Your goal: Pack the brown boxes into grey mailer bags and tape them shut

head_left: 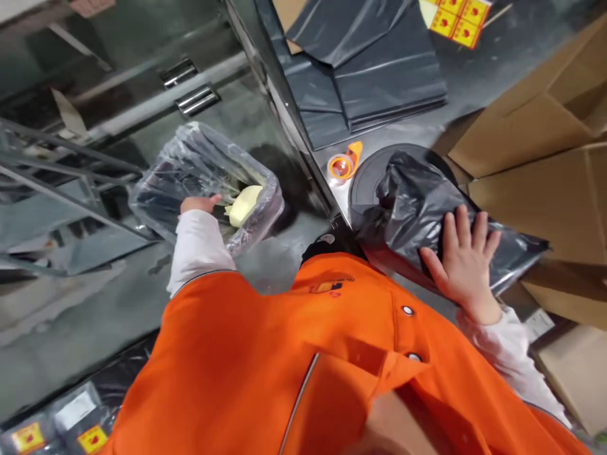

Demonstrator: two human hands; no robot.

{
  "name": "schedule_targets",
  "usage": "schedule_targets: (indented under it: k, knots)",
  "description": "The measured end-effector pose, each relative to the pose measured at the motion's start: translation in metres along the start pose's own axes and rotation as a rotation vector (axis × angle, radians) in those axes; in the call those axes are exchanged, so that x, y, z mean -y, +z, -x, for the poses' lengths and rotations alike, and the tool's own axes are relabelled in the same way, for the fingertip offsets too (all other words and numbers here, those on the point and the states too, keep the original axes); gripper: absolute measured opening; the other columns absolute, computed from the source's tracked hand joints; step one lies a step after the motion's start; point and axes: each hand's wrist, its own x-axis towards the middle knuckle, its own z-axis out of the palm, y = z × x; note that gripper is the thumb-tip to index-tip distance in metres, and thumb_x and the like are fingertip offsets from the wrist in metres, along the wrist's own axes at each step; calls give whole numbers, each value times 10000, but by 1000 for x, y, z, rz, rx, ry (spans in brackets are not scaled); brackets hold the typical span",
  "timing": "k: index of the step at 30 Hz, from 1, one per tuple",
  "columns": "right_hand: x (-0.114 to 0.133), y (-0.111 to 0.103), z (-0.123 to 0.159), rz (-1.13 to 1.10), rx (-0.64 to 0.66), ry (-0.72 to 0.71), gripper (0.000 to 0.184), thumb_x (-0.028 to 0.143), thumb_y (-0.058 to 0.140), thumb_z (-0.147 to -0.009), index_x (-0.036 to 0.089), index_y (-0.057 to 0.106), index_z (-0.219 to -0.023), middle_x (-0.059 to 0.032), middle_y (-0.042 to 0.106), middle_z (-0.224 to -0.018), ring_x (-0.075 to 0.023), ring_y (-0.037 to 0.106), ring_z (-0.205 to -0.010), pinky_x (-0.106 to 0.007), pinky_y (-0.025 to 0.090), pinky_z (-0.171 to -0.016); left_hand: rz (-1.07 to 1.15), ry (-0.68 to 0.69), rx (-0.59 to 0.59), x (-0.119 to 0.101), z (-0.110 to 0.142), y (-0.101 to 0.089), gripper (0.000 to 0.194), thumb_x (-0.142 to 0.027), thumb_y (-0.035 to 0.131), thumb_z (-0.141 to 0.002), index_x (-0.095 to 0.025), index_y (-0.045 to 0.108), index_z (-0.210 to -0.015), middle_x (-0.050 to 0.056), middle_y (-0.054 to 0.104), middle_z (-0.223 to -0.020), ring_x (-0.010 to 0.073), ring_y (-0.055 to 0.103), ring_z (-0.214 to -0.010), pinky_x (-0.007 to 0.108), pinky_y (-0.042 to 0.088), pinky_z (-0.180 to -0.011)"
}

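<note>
Head view: the right hand (467, 265) rests palm down on a black plastic bag (417, 202), its fingers spread and straight, pressing on the film rather than gripping it. That bag — creased, with a bunched end toward the left — lies across a round dark disc (363, 174) and reaches past it toward the cardboard boxes (526, 133) on the right. An orange tape dispenser (342, 167) sits just beside the disc on the grey counter (417, 134), and beyond it lies a stack of flat dark bags (393, 82), with a sheet of yellow and red labels (459, 22) farther off.

To the left, the left hand (200, 204) reaches into a bin (202, 148) lined with clear plastic, near a pale yellow lump (245, 205) inside. Its fingers are mostly hidden — whether they hold anything I cannot tell. Both arms wear white sleeves (199, 249) under an orange garment (284, 328).
</note>
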Motion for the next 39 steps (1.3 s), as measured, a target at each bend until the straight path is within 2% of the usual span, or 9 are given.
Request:
schedule_targets:
  k: [4,7,10,14,17,24,31,34,39]
  knots:
    - [8,1,-1,-1,-8,-7,863,602,378,-1075,95,276,-1765,-228,191,-1834,-517,87,-1696,-832,140,-1272,39,55,-222,-66,-1,7,1355,-1080,456,-760,-117,325,-1704,142,273,-1826,484,201,-1674,730,196,-1342]
    - [12,1,-5,-26,-4,-10,860,637,364,-1073,135,289,-1766,-202,195,-1840,-505,90,-1695,-817,108,-1282,118,687,-312,-180,41,31,1003,-922,283,-978,-175,517,-1606,106,485,-1723,318,367,-1648,529,265,-1384]
    - [15,3,-11,-55,23,16,885,629,384,-1058,113,270,-1768,-206,193,-1839,-502,76,-1699,-800,73,-1299,71,1383,-37,-295,116,75,740,-655,268,-1116,-193,542,-1623,134,507,-1704,293,343,-1671,509,173,-1403]
    - [15,7,-16,-100,62,73,1001,529,512,-964,-1,207,-1757,-258,150,-1834,-469,54,-1714,-718,23,-1351,-122,1574,229,-376,168,132,897,-639,481,-1067,-43,363,-1727,262,327,-1776,403,241,-1697,578,137,-1383]
    - [10,9,-15,-138,44,66,1053,501,549,-928,-51,180,-1745,-284,111,-1832,-447,53,-1721,-666,26,-1367,-229,1578,242,-384,159,143,1082,-723,556,-1009,11,264,-1749,302,232,-1792,429,196,-1703,565,126,-1380]
    - [-11,-3,-11,-169,-4,-35,1078,748,441,-1017,-63,289,-1710,-322,226,-1793,-458,197,-1685,-608,177,-1331,-529,1607,229,-390,151,120,1331,-835,685,-871,56,221,-1744,322,221,-1787,443,174,-1705,540,86,-1387]
    - [-85,-15,-43,-293,130,8,782,740,455,-1048,49,732,-1287,-246,774,-1237,-338,720,-1108,-451,461,-1056,-533,1592,264,-412,137,108,1454,-888,840,-629,8,403,-1686,350,446,-1670,502,467,-1542,536,320,-1310]
    - [-122,3,-45,-682,231,-11,851,851,384,-1014,118,802,-1119,-146,809,-1081,-282,724,-960,-362,521,-878,-424,1484,424,-422,106,102,1301,-868,867,-600,-86,569,-1596,257,631,-1534,461,613,-1402,505,450,-1225]
    - [-123,63,-16,-1287,11,135,931,971,374,-935,220,796,-1289,-99,775,-1345,-330,689,-1289,-443,529,-1171,213,1159,879,-391,52,125,962,-825,831,-741,-176,702,-1439,159,717,-1450,376,699,-1292,439,559,-1115]
